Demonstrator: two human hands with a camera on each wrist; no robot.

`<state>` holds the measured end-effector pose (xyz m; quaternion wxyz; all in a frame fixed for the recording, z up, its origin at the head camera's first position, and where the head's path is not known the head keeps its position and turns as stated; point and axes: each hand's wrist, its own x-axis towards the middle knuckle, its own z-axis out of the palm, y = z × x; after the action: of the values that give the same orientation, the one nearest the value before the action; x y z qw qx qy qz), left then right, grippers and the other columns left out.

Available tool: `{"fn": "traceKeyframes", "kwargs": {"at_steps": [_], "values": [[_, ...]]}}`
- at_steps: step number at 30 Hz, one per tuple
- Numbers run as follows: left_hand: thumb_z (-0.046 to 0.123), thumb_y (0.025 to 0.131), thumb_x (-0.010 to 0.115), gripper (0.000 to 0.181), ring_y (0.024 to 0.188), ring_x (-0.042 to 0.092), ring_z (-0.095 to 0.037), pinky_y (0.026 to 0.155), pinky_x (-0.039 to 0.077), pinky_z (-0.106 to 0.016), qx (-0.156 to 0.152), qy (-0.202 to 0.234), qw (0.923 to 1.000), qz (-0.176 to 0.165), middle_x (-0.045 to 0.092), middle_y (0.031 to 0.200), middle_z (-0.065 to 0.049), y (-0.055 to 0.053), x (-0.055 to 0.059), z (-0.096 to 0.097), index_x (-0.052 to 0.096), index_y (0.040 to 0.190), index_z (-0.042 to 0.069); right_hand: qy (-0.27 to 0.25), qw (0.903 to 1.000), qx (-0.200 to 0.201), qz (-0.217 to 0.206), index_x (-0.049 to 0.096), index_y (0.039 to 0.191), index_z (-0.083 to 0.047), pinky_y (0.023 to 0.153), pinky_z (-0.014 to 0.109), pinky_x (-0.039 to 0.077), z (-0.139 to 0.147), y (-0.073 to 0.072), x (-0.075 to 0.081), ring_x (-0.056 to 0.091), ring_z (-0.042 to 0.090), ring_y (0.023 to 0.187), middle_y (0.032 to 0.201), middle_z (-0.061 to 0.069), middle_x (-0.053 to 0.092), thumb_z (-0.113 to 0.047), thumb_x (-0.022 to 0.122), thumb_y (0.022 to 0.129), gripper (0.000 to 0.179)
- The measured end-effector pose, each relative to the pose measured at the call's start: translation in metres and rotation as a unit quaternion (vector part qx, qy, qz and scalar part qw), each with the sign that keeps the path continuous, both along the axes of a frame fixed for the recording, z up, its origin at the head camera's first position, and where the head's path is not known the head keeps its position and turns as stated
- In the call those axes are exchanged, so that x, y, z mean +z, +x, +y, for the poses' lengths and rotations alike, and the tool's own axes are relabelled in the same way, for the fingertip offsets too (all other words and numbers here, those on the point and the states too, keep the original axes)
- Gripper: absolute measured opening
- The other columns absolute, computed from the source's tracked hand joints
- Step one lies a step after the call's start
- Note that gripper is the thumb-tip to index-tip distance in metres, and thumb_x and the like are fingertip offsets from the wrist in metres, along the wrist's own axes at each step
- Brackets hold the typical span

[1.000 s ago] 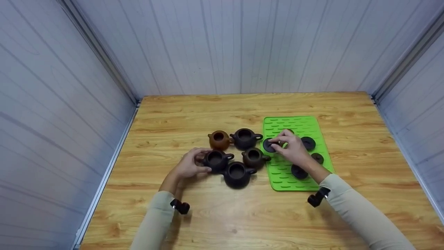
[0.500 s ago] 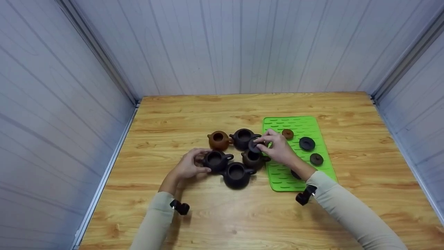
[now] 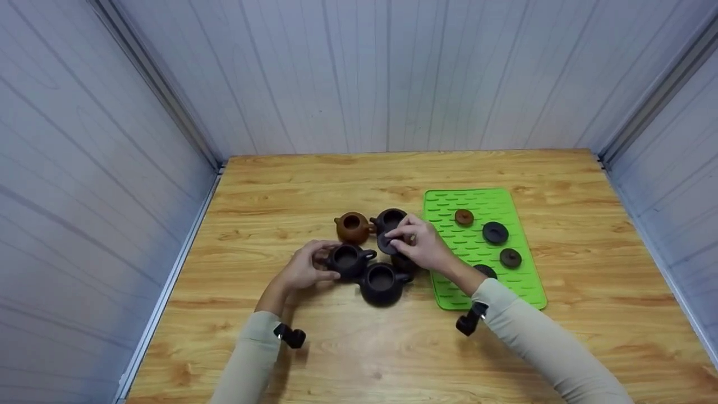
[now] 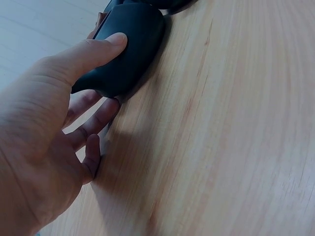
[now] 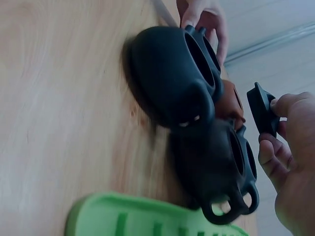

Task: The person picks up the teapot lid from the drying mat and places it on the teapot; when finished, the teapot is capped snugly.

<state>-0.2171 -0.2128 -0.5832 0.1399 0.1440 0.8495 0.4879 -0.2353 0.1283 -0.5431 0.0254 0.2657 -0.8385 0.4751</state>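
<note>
My left hand grips a black teapot at its spout side, thumb on the near wall and fingers behind. In the left wrist view its thumb presses the teapot's dark wall. My right hand pinches a black teapot lid by its knob, held above the group of teapots. The right wrist view shows this lid tilted between thumb and fingers. Below and behind the right hand stand a dark brown teapot, partly hidden, and another black teapot. All the teapots are lidless.
An orange-brown teapot stands at the back left of the group, a larger black teapot in front. On the green mat at right lie an orange-brown lid, a black lid, a dark brown lid and one partly covered lid.
My right hand has lifted the black lid off the green mat and carried it left over the teapots. The left hand has stayed on its teapot.
</note>
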Motion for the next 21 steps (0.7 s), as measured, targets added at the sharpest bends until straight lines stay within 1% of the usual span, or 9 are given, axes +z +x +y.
{"fn": "traceKeyframes", "kwargs": {"at_steps": [5,8,11,14,21], "values": [[0.002,0.089,0.094,0.071,0.134,0.071,-0.044,0.108,0.063,-0.049,-0.005,0.011,0.9999,0.007,0.064,0.148,-0.028,0.001,-0.002,0.0,0.066,0.155,0.006,0.005,0.9999,0.013,0.003,0.088,0.115,-0.003,0.076,0.018,0.053,-0.013,0.003,-0.002,0.057,0.0,0.082,0.109,0.017,0.067,-0.004,0.082,0.1,0.016],[0.002,0.089,0.093,0.071,0.133,0.071,-0.044,0.107,0.065,-0.045,-0.005,0.016,0.9998,0.008,0.063,0.148,-0.028,0.001,-0.003,0.0,0.066,0.154,0.006,0.003,0.9998,0.018,0.007,0.088,0.114,-0.003,0.078,0.018,0.053,-0.02,0.003,-0.003,0.059,0.003,0.085,0.109,0.016,0.067,-0.004,0.082,0.1,0.015],[0.002,0.089,0.094,0.072,0.132,0.072,-0.042,0.105,0.065,-0.041,-0.004,0.014,0.9999,0.004,0.064,0.148,-0.027,0.001,-0.001,0.001,0.065,0.155,0.006,-0.001,0.9996,0.021,0.02,0.088,0.112,-0.004,0.078,0.019,0.053,-0.026,0.002,-0.004,0.06,0.008,0.088,0.107,0.016,0.068,-0.004,0.083,0.1,0.014],[0.003,0.089,0.094,0.072,0.133,0.071,-0.041,0.106,0.064,-0.041,-0.004,0.012,0.9999,0.0,0.064,0.149,-0.025,0.001,0.002,0.002,0.065,0.155,0.007,-0.004,0.9991,0.027,0.031,0.088,0.112,-0.004,0.078,0.02,0.053,-0.033,0.002,-0.004,0.061,0.01,0.086,0.106,0.016,0.068,-0.004,0.083,0.1,0.013],[0.003,0.091,0.093,0.071,0.136,0.071,-0.043,0.11,0.064,-0.045,-0.007,0.013,0.9999,0.0,0.064,0.15,-0.026,0.001,0.002,0.001,0.064,0.156,0.006,0.007,0.9991,0.039,0.014,0.088,0.114,-0.007,0.078,0.019,0.053,-0.049,0.001,0.0,0.06,0.006,0.083,0.11,0.015,0.068,-0.008,0.082,0.103,0.013]]}}
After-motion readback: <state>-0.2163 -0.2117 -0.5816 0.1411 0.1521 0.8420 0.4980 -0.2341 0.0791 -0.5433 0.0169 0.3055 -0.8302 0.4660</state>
